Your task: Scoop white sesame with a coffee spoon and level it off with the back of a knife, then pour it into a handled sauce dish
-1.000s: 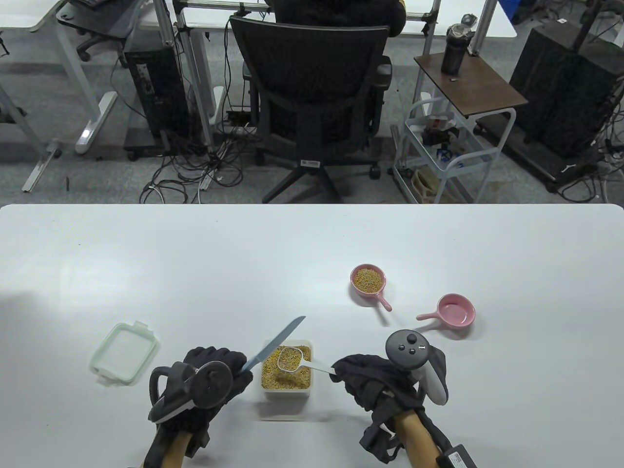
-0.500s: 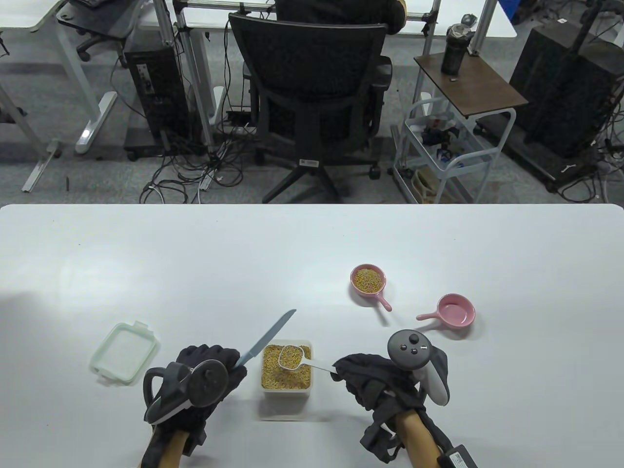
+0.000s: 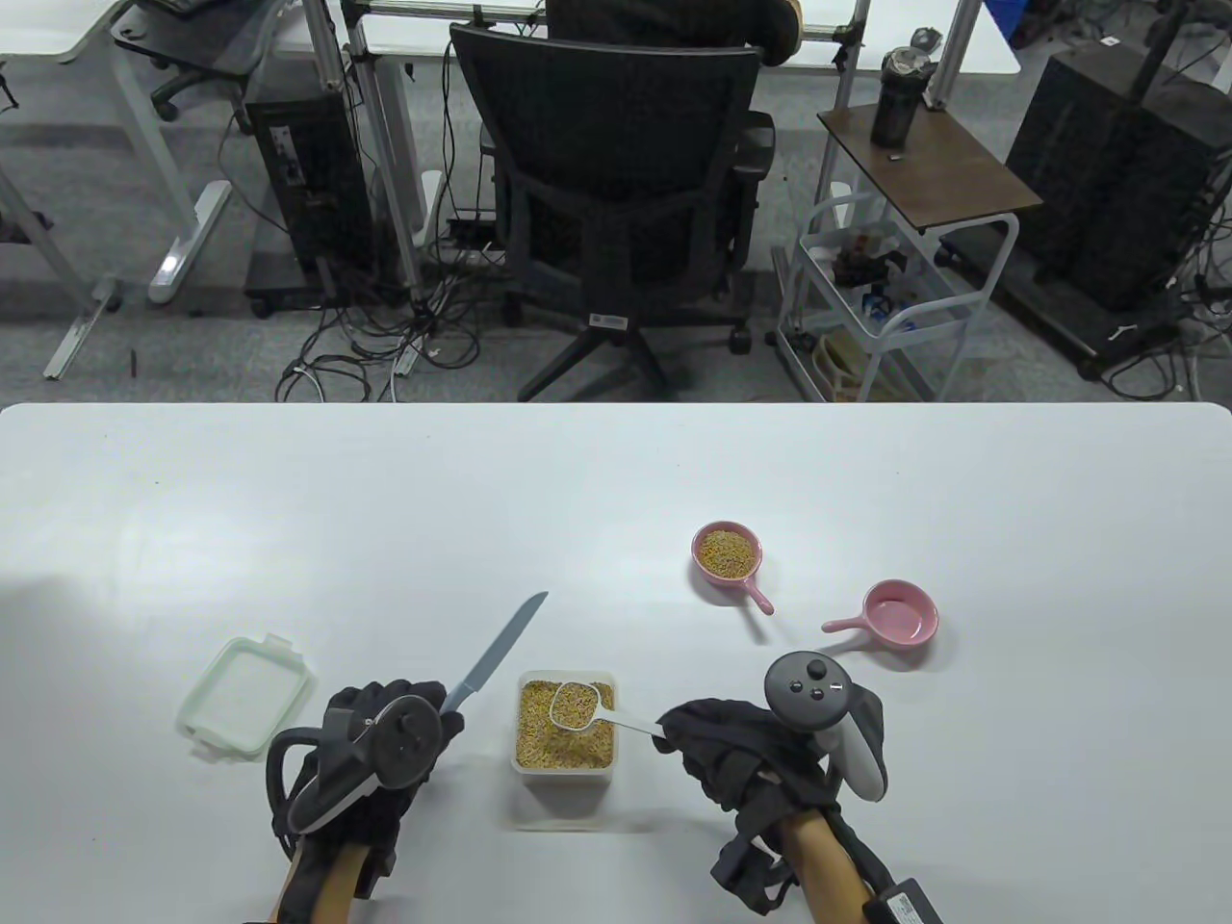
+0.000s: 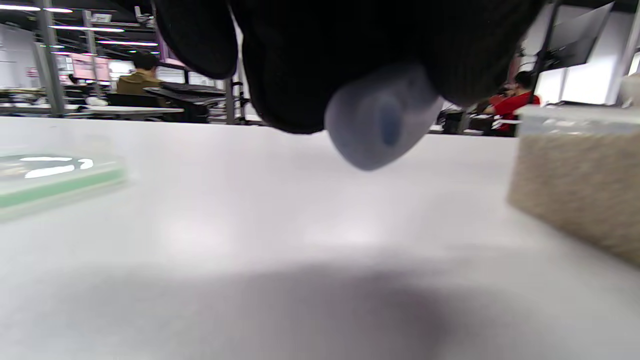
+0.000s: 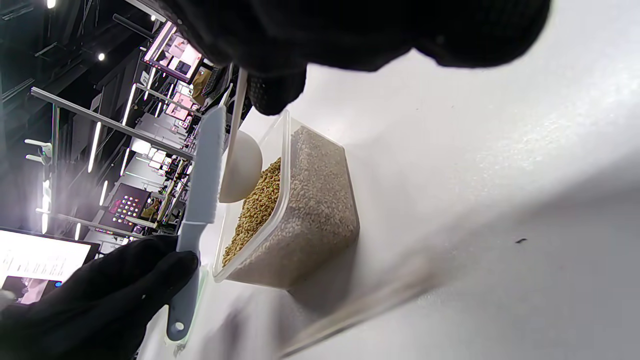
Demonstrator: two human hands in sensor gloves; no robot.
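Note:
A clear tub of sesame [image 3: 565,736] [image 5: 300,210] stands near the table's front edge. My right hand [image 3: 717,746] pinches the handle of a white coffee spoon [image 3: 576,705] [image 5: 241,165], whose seed-filled bowl hovers over the tub. My left hand [image 3: 385,736] grips a grey knife [image 3: 496,654] [image 5: 200,190] by its handle, blade pointing up and away, left of the tub. The knife's handle end [image 4: 377,122] pokes out below the glove in the left wrist view. One pink handled dish [image 3: 729,553] holds seeds; another pink dish [image 3: 898,613] is empty.
The tub's green-rimmed lid [image 3: 245,698] [image 4: 55,177] lies on the table left of my left hand. Beyond the table's far edge stand an office chair [image 3: 616,192] and a small cart [image 3: 895,279].
My left hand has drawn the knife away from over the tub, down and to the left. The right hand and the filled spoon have stayed put above the tub.

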